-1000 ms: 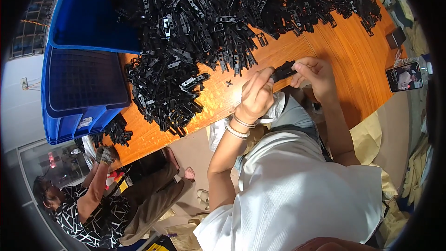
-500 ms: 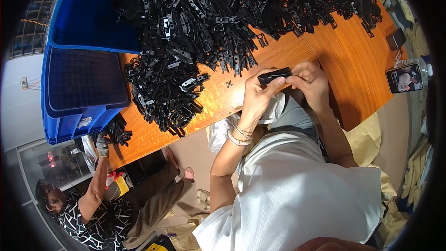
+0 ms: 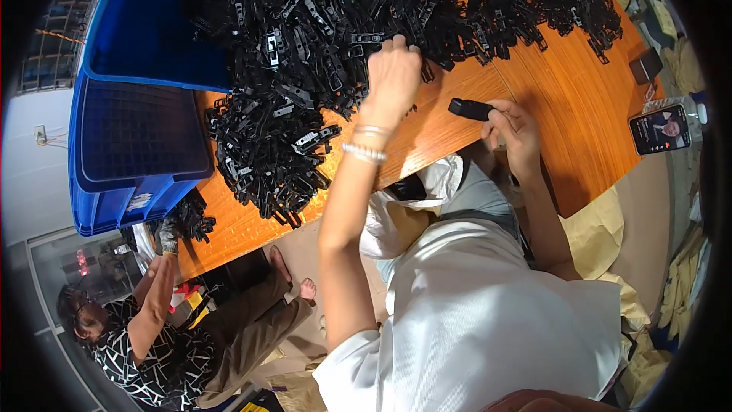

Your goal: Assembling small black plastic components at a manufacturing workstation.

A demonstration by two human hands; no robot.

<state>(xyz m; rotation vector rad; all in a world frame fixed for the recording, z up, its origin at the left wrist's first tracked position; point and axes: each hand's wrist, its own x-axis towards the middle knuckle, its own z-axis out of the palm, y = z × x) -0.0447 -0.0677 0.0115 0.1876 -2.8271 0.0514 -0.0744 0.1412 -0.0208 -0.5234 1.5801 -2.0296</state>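
Note:
My left hand (image 3: 395, 72) reaches over the near edge of a big pile of black plastic parts (image 3: 305, 69). Its fingers curl downward, closed, and the fingertips are hidden among the parts, so what they grip does not show. Beaded bracelets (image 3: 364, 152) circle that wrist. To the right, above the bare wood of the table (image 3: 564, 107), my right hand (image 3: 514, 131) pinches one end of an oblong black plastic piece (image 3: 470, 109). The piece points left, apart from the pile.
Blue plastic crates (image 3: 141, 137) stand at the left. A white bag (image 3: 381, 229) hangs open by my lap, below the table edge. At the right, a phone (image 3: 660, 129) leans on a clear bottle (image 3: 699, 112). A co-worker's gloved hand (image 3: 166, 238) is at the far left corner.
My left hand has let go of the black plastic piece and moved up and left to the pile. My right hand now holds that piece alone. The bag by my lap shows more.

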